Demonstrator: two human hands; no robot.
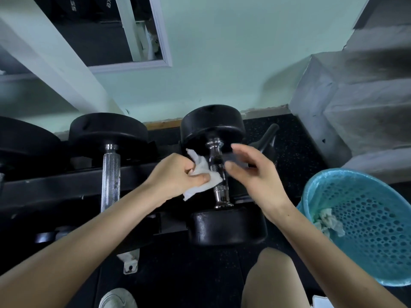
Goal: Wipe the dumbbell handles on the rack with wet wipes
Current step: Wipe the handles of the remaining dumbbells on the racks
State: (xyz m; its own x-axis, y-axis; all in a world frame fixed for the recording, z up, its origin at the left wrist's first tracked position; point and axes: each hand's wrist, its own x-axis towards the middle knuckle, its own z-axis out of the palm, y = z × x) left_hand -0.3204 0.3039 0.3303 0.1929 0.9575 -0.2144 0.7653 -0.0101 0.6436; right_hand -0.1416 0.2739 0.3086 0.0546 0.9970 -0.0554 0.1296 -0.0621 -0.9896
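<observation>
A black dumbbell [226, 225] lies on the black rack [66, 185], its chrome knurled handle [219, 174] pointing away from me. My left hand [178, 176] pinches a crumpled white wet wipe [202, 176] just left of that handle, touching it or nearly so. My right hand [255, 174] hovers blurred at the handle's right side, fingers loosely spread, holding nothing. A second dumbbell [109, 132] with a longer chrome handle [110, 174] lies to the left.
A blue perforated waste basket [364, 223] with a liner stands at the right and holds used wipes [329, 221]. Grey concrete steps [355, 107] rise behind it. A pale green wall [222, 63] backs the rack. My knee [275, 283] and shoe [117, 298] are below.
</observation>
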